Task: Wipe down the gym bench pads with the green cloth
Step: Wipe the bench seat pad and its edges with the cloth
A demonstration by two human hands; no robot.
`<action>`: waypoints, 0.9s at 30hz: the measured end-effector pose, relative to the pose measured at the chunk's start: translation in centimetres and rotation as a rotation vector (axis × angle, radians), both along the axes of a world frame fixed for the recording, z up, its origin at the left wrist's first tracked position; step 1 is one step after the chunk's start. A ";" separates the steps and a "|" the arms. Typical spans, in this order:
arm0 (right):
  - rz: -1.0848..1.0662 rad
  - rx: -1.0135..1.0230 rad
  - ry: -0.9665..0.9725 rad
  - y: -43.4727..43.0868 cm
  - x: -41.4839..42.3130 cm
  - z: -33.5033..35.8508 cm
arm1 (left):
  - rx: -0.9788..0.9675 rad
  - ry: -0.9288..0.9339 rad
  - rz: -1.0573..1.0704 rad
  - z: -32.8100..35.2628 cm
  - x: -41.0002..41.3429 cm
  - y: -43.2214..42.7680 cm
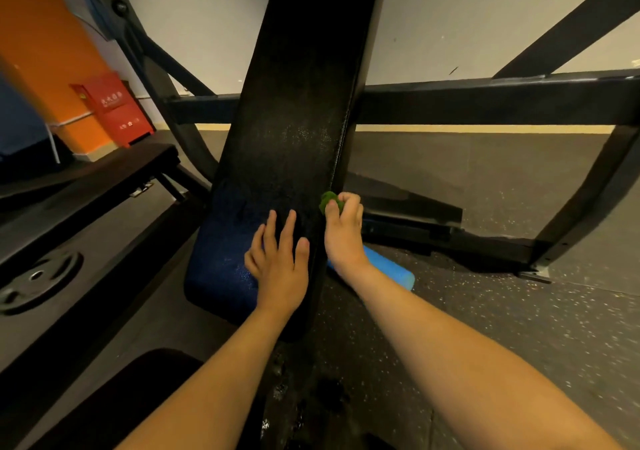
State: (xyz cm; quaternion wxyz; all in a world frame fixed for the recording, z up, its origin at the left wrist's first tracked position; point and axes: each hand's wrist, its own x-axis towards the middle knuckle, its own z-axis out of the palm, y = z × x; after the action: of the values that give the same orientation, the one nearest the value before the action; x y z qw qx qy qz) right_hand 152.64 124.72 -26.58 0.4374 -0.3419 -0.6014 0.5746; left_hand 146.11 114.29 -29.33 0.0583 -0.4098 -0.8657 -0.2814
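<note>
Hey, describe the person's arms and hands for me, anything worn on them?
Both forearms are bare up to the frame's edge: no sleeves show. The left hand and right hand wear no gloves, and no rings, watch or wristband are visible.

Lettering, one item: the red cabinet (114,108) against the orange wall (45,51) to my left carries a line of pale characters across its upper panel and a smaller pale mark lower down, both too small and blurred for me to read. I can make out no other text, brand, number or sign anywhere in my view.
</note>
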 end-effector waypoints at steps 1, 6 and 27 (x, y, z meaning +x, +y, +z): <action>0.007 0.006 0.002 -0.9 0.2 -1.2 | 0.014 0.001 0.002 -0.1 0.0 0.0; 0.035 -0.018 0.032 -6.2 1.3 -4.6 | 0.049 -0.021 -0.005 -0.1 0.1 0.0; 0.059 0.002 -0.079 -7.1 2.1 -3.9 | 0.034 -0.238 0.108 -2.9 2.2 -5.4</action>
State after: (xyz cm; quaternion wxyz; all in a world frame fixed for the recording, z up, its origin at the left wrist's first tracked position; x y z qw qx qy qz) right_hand 154.77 117.64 -30.49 0.3967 -0.3459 -0.6286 0.5725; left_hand 148.34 108.85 -32.18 -0.0230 -0.3254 -0.8824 -0.3390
